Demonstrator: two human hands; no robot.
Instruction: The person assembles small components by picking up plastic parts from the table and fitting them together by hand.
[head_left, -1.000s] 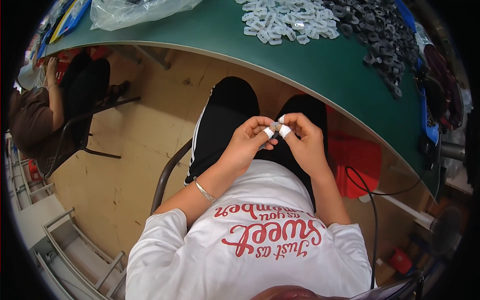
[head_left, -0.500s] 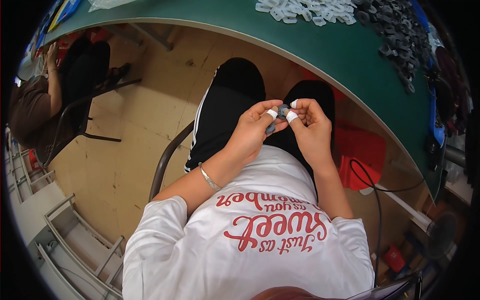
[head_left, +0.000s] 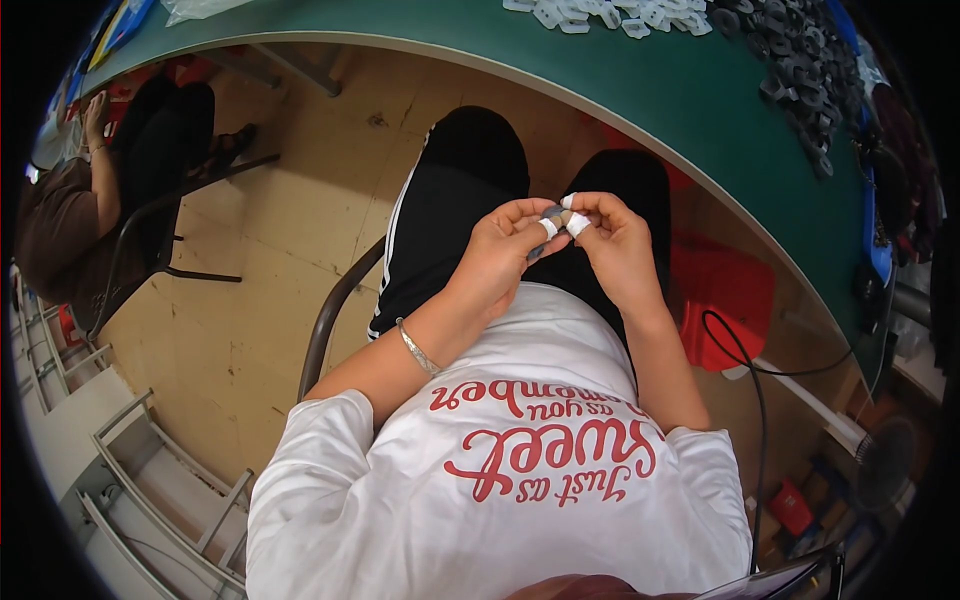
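Observation:
Above my lap, my left hand [head_left: 492,255] and my right hand [head_left: 622,255] meet at the fingertips. Pinched between both thumbs and index fingers is a small dark grey plastic piece [head_left: 551,211], mostly covered by the fingers. Another grey bit [head_left: 536,252] shows under my left fingers; whether it is a separate piece is hard to see. White tape wraps both thumbs and my right index fingertip. A bracelet [head_left: 416,347] circles my left wrist.
The green table [head_left: 690,130] curves ahead, bearing a pile of translucent white pieces [head_left: 640,14] and a heap of dark grey pieces [head_left: 805,75]. A red stool [head_left: 725,300], black cable [head_left: 758,430] and fan [head_left: 885,460] are right. A seated person [head_left: 75,220] is at left.
Both hands have shifted slightly and drawn closer together. The thumbs now cover more of the grey piece, which showed more plainly before.

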